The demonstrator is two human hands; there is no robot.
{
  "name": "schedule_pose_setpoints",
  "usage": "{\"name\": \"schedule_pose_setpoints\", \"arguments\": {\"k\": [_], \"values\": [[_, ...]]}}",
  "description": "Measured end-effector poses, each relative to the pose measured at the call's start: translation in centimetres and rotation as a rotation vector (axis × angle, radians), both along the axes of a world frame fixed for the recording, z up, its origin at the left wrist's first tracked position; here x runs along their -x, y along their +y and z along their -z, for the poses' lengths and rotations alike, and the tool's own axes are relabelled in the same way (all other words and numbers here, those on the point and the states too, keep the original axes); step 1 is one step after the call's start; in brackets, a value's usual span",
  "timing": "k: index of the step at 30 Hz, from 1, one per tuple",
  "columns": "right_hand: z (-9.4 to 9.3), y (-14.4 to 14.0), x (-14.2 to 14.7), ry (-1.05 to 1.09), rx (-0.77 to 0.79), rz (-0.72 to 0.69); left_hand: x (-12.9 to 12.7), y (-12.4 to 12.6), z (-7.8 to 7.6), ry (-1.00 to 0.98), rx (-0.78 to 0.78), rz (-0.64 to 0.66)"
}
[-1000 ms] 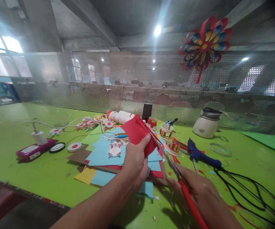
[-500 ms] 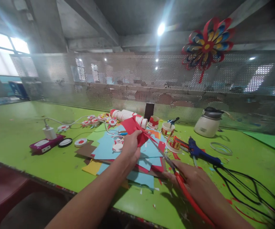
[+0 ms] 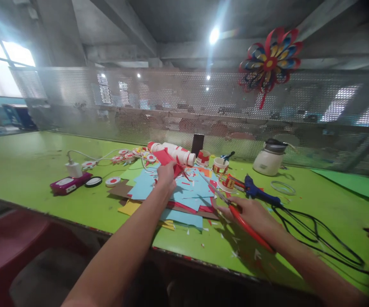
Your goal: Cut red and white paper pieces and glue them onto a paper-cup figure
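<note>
Meanwhile, at a green desk (image 3: 27, 170), the left hand (image 3: 166, 175) pinches a piece of red paper (image 3: 167, 157) above a heap of coloured sheets (image 3: 184, 194) near the desk's middle, while the right hand (image 3: 246, 211) is closed around the red handles of a pair of scissors (image 3: 232, 207), blades pointing toward the heap and apart from the red piece. Judging by the paper snippets (image 3: 235, 251) strewn along the near edge, a good deal of cutting seems done; the red piece still looks unfinished, though its outline is too blurred to tell. Finished-looking round ornaments (image 3: 123, 155) lie toward the far edge beside a white roll (image 3: 174, 151) and small paper cups (image 3: 220, 165). A blue glue gun (image 3: 258, 192) rests right of the heap, its black cable (image 3: 318, 232) looping across the desk close by the right forearm, where it could snag. A purple device (image 3: 66, 185) with a white plug sits toward the left, a white pot (image 3: 269, 157) at the far edge, and a paper pinwheel (image 3: 269, 64) hangs on the mesh screen behind.
</note>
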State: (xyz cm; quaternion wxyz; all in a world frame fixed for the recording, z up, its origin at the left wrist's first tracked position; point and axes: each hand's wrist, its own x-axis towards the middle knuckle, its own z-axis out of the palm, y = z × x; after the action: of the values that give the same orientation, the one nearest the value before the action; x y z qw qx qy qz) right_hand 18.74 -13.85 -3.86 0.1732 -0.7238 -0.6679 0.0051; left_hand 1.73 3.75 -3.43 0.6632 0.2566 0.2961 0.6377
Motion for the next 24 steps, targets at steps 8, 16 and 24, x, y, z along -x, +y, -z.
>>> {"name": "schedule_pose_setpoints", "arguments": {"k": [8,16,24], "values": [[-0.4,3.0,2.7,-0.159,0.071,0.017,0.0,-1.1,-0.4,0.107,-0.072,0.368],[-3.8,3.1,2.7,-0.008,-0.109,-0.057,0.0,-2.5,-0.1,0.228,-0.201,0.683],[-2.1,7.2,1.5,0.882,-0.187,-0.128,-0.9,-3.5,0.4,0.324,-0.383,0.721]]}}
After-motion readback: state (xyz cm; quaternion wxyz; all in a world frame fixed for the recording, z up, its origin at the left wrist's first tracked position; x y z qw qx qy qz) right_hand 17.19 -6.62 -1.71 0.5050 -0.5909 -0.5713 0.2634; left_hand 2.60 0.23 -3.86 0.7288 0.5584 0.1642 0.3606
